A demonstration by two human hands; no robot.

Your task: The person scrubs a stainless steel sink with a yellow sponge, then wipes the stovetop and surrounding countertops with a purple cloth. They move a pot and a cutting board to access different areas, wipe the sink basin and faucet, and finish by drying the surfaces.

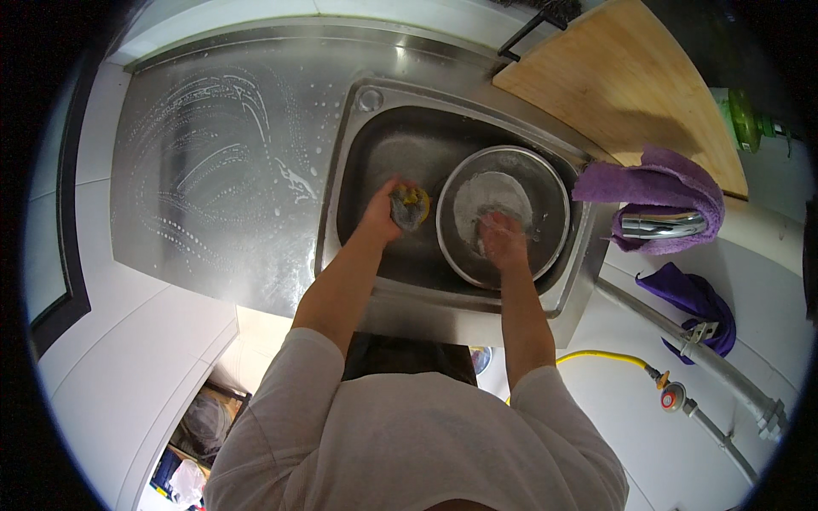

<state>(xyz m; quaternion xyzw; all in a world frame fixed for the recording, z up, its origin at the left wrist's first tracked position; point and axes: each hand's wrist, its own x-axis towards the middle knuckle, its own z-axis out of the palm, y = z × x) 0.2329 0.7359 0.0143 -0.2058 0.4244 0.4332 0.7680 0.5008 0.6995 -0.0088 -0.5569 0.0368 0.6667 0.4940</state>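
My left hand is over the left part of the steel sink, its fingers closed on a yellow and grey scrubbing sponge. In the right part of the sink sits a round metal basin with a pale, wet-looking round patch at its bottom. My right hand reaches down into this basin. Splashing water and blur cover its fingertips, so I cannot make out whether anything is in them.
Left of the sink, a steel drainboard carries streaks of suds. A wooden board leans at the back right. Purple towels wrap a chrome faucet. Lower right are a grey pipe and a yellow hose.
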